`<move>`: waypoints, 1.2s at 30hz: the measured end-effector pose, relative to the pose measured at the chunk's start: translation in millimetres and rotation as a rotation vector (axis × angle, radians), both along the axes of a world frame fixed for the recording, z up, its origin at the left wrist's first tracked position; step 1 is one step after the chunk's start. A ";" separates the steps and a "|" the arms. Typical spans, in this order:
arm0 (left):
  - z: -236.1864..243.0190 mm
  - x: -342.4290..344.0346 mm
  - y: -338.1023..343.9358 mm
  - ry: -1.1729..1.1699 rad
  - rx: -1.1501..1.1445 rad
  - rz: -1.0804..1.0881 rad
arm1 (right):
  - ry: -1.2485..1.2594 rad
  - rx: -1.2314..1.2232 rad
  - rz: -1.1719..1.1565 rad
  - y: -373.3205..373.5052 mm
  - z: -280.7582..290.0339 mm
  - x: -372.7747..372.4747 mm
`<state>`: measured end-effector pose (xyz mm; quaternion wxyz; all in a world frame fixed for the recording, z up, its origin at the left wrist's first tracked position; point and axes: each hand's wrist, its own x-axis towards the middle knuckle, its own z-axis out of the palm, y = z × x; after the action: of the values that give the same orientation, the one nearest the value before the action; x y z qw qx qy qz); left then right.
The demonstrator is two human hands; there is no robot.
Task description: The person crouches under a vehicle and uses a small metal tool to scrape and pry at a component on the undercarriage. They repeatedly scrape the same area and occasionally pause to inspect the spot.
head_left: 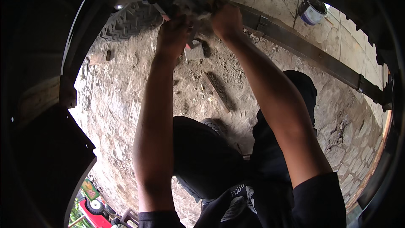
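Both my arms reach forward to a dark, grimy assembly [190,4] under what looks like a vehicle. My left hand [174,38] is closed, with a bar showing red edges [163,14] running up beside it; its fingertips are in shadow. To its right, my right hand [227,19] is closed at the dark parts, near a small yellowish piece [218,2]. What lies inside either grip is hidden. Just below my left hand a grey block [195,52] sits on the dirt.
A treaded tyre [126,23] stands at the far left. A long metal beam [312,52] crosses the right side, with a paint can [312,11] beyond it. A flat stick [216,93] and a brick [99,58] lie on the rough ground. My knees are bent below.
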<state>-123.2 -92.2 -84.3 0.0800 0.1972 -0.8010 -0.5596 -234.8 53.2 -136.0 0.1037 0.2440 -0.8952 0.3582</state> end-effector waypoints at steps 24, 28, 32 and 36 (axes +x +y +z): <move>-13.5 -14.3 17.4 0.032 -0.287 -0.076 | 0.257 -0.503 -0.210 -37.9 -17.3 29.9; -27.8 -27.7 2.4 0.122 -0.280 -0.119 | 0.096 -0.375 -0.198 -35.6 -8.9 8.9; -14.0 -16.5 8.7 0.065 0.195 0.092 | 0.195 -0.451 -0.215 -40.5 -8.3 31.8; -23.0 -21.4 2.4 0.025 0.327 0.081 | 0.096 -0.149 -0.170 -24.1 -3.7 3.3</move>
<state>-144.6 -89.8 -107.3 0.0793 0.2325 -0.6897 -0.6812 -231.5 29.1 -139.6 0.1944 0.1758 -0.8775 0.4015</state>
